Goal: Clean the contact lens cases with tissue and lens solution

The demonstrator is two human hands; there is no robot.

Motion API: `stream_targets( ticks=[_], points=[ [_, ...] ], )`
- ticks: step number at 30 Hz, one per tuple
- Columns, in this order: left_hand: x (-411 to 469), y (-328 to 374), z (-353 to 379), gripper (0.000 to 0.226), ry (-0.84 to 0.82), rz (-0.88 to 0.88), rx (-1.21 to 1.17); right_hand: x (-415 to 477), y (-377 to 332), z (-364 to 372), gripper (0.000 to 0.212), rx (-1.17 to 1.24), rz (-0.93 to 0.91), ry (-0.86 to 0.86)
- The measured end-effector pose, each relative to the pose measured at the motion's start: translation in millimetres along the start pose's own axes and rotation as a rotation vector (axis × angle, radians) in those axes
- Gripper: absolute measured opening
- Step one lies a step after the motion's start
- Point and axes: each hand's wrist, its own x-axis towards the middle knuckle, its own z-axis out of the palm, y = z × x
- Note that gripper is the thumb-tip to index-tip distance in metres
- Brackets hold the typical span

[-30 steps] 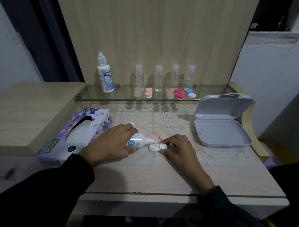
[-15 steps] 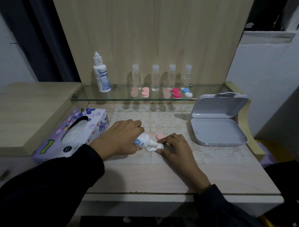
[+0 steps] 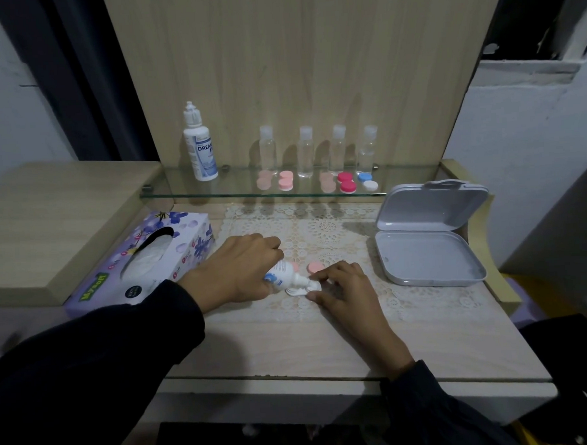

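Contact lens case (image 3: 302, 290): white, two-well, lids off, lying on the lace mat at centre frame, low on the surface (image 3: 290, 343). Judged light, rigid, smooth plastic; likely to skid when wet, best pinned by its outer edge or the bridge between wells.
Right hand (image 3: 347, 292): fingertips pressed on the case's right end, steadying it.
Left hand (image 3: 240, 268): clenched around a small solution bottle (image 3: 284, 275), tilted with its nozzle at the case's left well.
Two pink caps (image 3: 314, 267): just behind the case, one half hidden by the bottle.
Tissue box (image 3: 142, 259): left of centre, tissue showing; not yet drawn.
Grey hinged box (image 3: 428, 250): right, open, empty.
Glass shelf (image 3: 237, 194): upper centre, carrying a larger solution bottle (image 3: 199, 149), four clear bottles and further cases.
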Motion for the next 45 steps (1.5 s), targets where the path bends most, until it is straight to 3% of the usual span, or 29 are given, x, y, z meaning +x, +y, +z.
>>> stream_targets(
  ticks=[5, 8, 11, 16, 19, 25, 28, 30, 32, 34, 37, 39, 42, 45],
  points=[
    [-3, -3, 11, 0.036, 0.049, -0.013, -0.078, 0, 1, 0, 0.03, 0.004, 0.001, 0.002],
    [-10, -8, 27, 0.038, 0.06, -0.087, -0.248, 0, 0, -1, 0.028, 0.021, 0.011, -0.005],
    [-19, -11, 46, 0.045, 0.123, -0.273, -0.541, -1, 0, -2, 0.026, 0.029, 0.013, -0.011],
    [-22, -11, 69, 0.045, 0.421, -0.67, -1.051, 0, 1, -1, 0.025, 0.029, 0.021, -0.022],
    [-23, -10, 79, 0.045, 0.577, -0.801, -1.25, 0, 1, -1, 0.022, 0.06, 0.019, -0.025],
    [-23, -13, 92, 0.056, 0.666, -0.836, -1.329, -2, 2, -2, 0.021, 0.087, 0.022, -0.026],
    [-31, 4, 86, 0.072, 0.839, -0.802, -1.426, -1, 0, -2, 0.021, 0.081, 0.023, -0.025],
    [-40, 25, 78, 0.068, 1.059, -0.75, -1.235, -1, -1, -2, 0.021, 0.072, 0.027, -0.025],
    [-45, 41, 69, 0.048, 1.177, -0.59, -1.008, -1, -1, -2, 0.021, 0.065, 0.025, -0.026],
    [-36, 44, 63, 0.038, 1.051, -0.41, -0.972, -1, 0, -2, 0.021, 0.057, 0.021, -0.031],
    [-10, 36, 71, 0.042, 0.636, -0.217, -0.962, -1, -1, -3, 0.021, 0.049, 0.017, -0.035],
    [5, 29, 86, 0.05, 0.443, -0.136, -0.822, -1, -2, -3, 0.021, 0.043, 0.012, -0.031],
    [18, 20, 95, 0.049, 0.353, -0.054, -0.61, -1, -3, -3, 0.02, 0.039, 0.013, -0.026],
    [20, 17, 87, 0.03, 0.379, -0.095, -0.68, 0, -1, -3, 0.02, 0.027, 0.015, -0.022]
  ],
)
